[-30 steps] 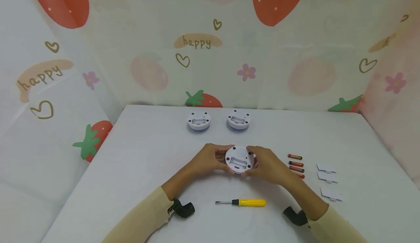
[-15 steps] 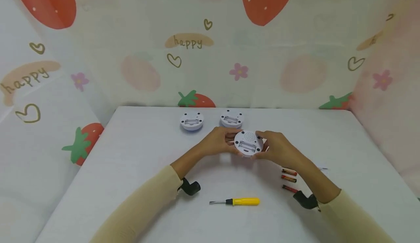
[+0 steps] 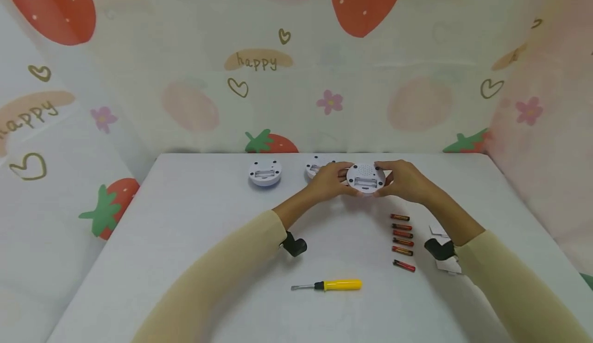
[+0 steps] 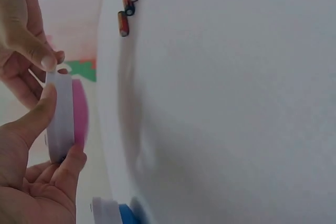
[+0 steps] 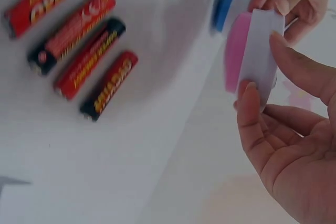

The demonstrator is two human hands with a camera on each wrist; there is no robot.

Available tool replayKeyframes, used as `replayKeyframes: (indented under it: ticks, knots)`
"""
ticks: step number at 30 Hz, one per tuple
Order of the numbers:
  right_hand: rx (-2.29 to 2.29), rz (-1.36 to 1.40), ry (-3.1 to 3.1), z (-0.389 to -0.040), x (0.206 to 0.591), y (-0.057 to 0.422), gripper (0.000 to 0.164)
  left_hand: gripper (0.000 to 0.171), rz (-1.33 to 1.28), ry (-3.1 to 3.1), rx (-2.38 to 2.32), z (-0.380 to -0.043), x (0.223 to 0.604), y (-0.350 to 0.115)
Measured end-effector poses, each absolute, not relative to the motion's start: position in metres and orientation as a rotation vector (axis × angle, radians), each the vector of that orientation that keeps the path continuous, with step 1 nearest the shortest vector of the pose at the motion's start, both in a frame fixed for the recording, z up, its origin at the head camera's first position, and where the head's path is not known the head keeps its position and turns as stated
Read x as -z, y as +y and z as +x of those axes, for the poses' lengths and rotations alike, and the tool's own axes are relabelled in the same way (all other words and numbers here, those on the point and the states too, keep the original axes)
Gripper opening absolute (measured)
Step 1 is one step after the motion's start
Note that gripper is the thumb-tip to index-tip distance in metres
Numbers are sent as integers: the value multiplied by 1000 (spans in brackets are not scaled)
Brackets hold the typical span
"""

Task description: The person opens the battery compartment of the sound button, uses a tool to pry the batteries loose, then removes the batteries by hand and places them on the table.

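Observation:
Both hands hold a round white push-button device (image 3: pixel 365 179) by its sides, raised above the far part of the table. Its base, with small dark feet, speaker holes and an uncovered battery slot, faces up; a pink button (image 5: pixel 239 51) shows on its other side. My left hand (image 3: pixel 330 182) grips the left rim between thumb and fingers, and my right hand (image 3: pixel 410 182) pinches the right rim. One similar device (image 3: pixel 265 174) lies base up on the table. Another device (image 3: pixel 314 167) is partly hidden behind my left hand; a blue button (image 4: pixel 127 213) shows in the left wrist view.
Several red and black batteries (image 3: pixel 402 234) lie in a column right of centre. White battery covers (image 3: pixel 448 266) lie beyond them, partly hidden by my right arm. A yellow-handled screwdriver (image 3: pixel 343 285) lies near the front of the white table (image 3: pixel 208 199). Patterned walls stand behind and beside it.
Both hands have carried the device away from me and to the right, towards the back edge. The left hand now covers part of one device behind. The head view has turned slightly right.

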State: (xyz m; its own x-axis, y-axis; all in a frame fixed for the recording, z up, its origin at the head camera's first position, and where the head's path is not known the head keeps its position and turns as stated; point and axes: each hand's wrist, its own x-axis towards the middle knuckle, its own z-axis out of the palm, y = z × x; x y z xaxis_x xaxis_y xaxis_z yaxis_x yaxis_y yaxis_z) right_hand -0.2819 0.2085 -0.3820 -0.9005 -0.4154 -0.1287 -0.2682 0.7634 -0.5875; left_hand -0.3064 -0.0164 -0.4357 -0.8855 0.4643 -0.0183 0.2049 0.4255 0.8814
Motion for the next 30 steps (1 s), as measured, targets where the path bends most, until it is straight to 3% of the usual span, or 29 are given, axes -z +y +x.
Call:
replayKeyframes:
  ticks: [7,15,30]
  knots:
    - [846,-461,2675,-304,387,217,84,76,565,2481,-1409,-323,439,6]
    - [848,-445,2673,-324,403,226,83,52,584,2611,-1264,-336,442,22]
    - [834,-375,2661,-329,415,238,84,59,486,2600,-1214,-338,453,40]
